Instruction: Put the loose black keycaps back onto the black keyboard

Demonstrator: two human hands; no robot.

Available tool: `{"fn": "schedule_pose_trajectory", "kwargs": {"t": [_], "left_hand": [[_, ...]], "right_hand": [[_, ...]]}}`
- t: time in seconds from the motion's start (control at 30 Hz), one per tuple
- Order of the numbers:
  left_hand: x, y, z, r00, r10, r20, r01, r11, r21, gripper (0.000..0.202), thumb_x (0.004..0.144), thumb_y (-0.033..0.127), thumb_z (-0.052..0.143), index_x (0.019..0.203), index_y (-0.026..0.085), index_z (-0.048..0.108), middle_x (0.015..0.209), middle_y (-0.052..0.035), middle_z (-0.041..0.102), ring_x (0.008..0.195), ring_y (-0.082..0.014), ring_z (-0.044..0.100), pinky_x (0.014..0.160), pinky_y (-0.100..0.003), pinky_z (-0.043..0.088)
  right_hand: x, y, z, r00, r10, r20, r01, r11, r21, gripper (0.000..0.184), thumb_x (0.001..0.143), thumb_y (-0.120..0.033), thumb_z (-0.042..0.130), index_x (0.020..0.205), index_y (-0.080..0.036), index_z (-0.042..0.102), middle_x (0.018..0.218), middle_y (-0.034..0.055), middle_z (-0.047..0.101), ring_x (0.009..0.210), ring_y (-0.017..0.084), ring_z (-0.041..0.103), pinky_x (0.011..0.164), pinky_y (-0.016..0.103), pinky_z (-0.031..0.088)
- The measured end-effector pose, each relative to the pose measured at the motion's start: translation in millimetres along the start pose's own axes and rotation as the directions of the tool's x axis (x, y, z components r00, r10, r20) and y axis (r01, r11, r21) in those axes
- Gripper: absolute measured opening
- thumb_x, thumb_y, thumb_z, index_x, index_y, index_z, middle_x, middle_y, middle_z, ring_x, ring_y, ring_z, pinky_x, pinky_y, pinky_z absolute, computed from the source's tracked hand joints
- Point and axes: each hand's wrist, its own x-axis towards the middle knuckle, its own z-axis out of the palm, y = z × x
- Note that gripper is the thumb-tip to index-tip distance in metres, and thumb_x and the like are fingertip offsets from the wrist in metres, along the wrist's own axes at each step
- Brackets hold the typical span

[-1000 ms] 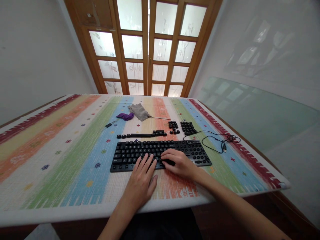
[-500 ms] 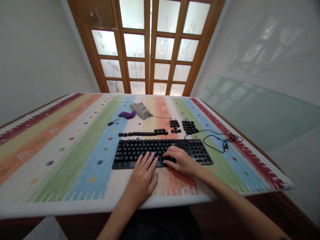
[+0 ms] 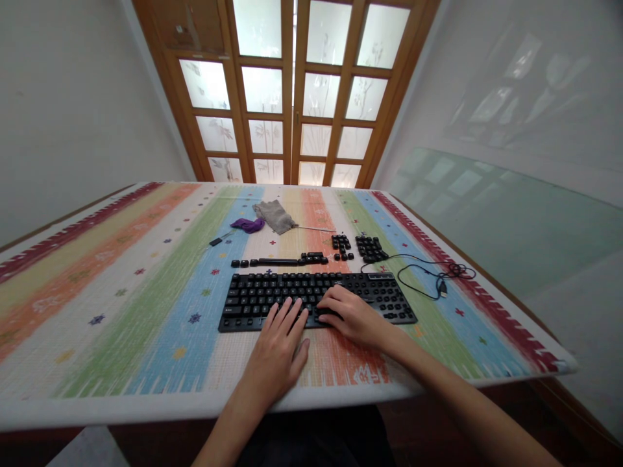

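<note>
A black keyboard lies on a striped, many-coloured table cover, near the front edge. My left hand lies flat with fingers stretched out, fingertips resting on the keyboard's bottom row. My right hand sits just to its right, fingers curled down onto the keys in the lower middle of the keyboard; whether it pinches anything is hidden. Loose black keycaps lie behind the keyboard: a row and two clusters.
The keyboard's black cable with a USB plug coils at the right. A grey cloth, a purple cloth and a small black tool lie farther back. Wooden glazed doors stand behind the table.
Both hands stay on the keyboard with almost no movement; only the camera view has shifted slightly.
</note>
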Motion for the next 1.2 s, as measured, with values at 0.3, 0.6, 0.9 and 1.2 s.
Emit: {"fn": "schedule_pose_trajectory", "kwargs": {"t": [0.3,0.6,0.9,1.2], "left_hand": [[0,0,-0.4,1.0,-0.002,0.003,0.002,1.0,0.003,0.047,0.095,0.02,0.048,0.142,0.012,0.05,0.151,-0.0147,0.047,0.143,-0.0327,0.039,0.114,-0.057,0.037],[0,0,-0.1,1.0,-0.003,0.01,0.003,1.0,0.012,0.047,0.096,0.02,0.048,0.142,0.011,0.049,0.151,-0.0143,0.046,0.143,-0.0327,0.038,0.115,-0.057,0.036],[1,1,-0.9,1.0,-0.005,0.005,0.005,1.0,0.006,0.046,0.095,0.019,0.047,0.141,0.012,0.05,0.151,-0.0146,0.046,0.143,-0.0322,0.039,0.115,-0.056,0.036],[0,0,0.6,1.0,-0.009,0.0,0.009,1.0,-0.006,0.047,0.095,0.02,0.049,0.142,0.013,0.049,0.151,-0.0141,0.047,0.143,-0.0321,0.039,0.115,-0.056,0.036]], "right_hand": [[1,1,5,0.997,-0.031,-0.069,0.029,0.999,-0.025,0.013,0.098,-0.024,0.056,0.1,-0.017,0.067,0.091,0.0085,0.066,0.086,0.021,0.06,0.076,0.035,0.054],[5,-7,13,0.988,-0.051,-0.143,0.032,0.991,-0.131,0.018,0.1,-0.025,0.052,0.095,-0.016,0.067,0.09,0.0099,0.063,0.085,0.022,0.057,0.073,0.035,0.054],[3,-4,19,0.987,-0.038,-0.156,0.02,0.993,-0.114,0.014,0.098,-0.021,0.054,0.096,-0.016,0.067,0.089,0.0098,0.062,0.083,0.022,0.056,0.077,0.037,0.052],[2,-7,18,0.981,-0.022,-0.191,0.002,0.995,-0.102,0.017,0.1,-0.023,0.052,0.099,-0.015,0.066,0.089,0.0102,0.064,0.084,0.023,0.056,0.076,0.038,0.052]]}}
